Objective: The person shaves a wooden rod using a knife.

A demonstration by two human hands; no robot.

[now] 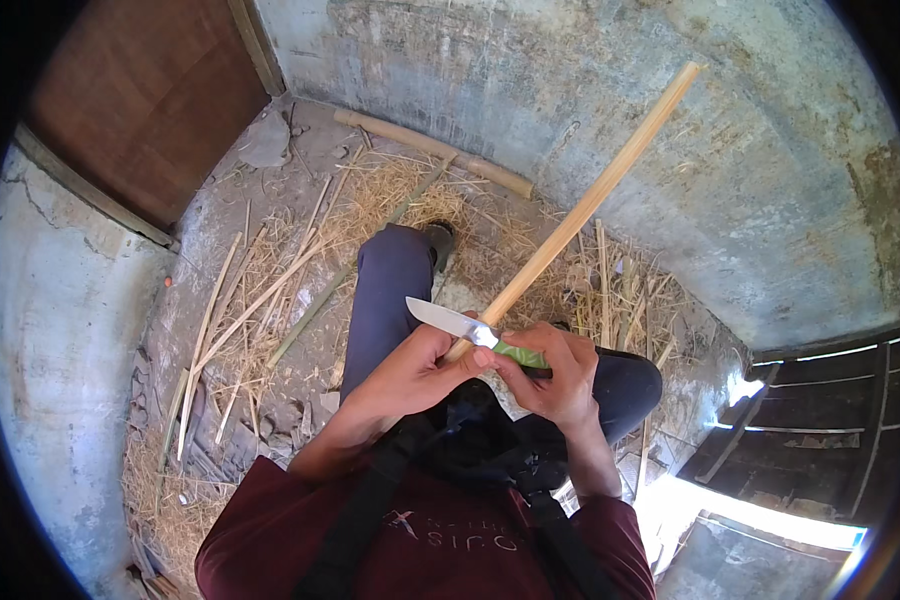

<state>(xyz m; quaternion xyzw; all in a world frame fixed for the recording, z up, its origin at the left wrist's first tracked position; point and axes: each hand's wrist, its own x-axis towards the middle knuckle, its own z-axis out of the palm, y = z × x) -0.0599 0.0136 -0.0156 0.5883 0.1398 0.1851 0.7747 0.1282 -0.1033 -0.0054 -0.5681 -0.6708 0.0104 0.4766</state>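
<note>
My right hand (558,378) is closed around the green handle of a knife (442,317). Its bright blade points left and lies across a long, pale bamboo strip (598,190). My left hand (402,372) grips the strip close to its lower end, just under the blade. The left thumb reaches over to the knife's handle, beside the right thumb. From my hands the strip slants up and away to the right, its far end raised in front of the wall. The strip's near end is mostly hidden by my fingers.
Shavings (400,195) and loose bamboo strips (225,330) litter the floor around my bent legs. A thick bamboo pole (435,148) lies along the far wall (530,80). A brown door panel (150,95) stands at the far left, dark wooden boards (820,425) at the right.
</note>
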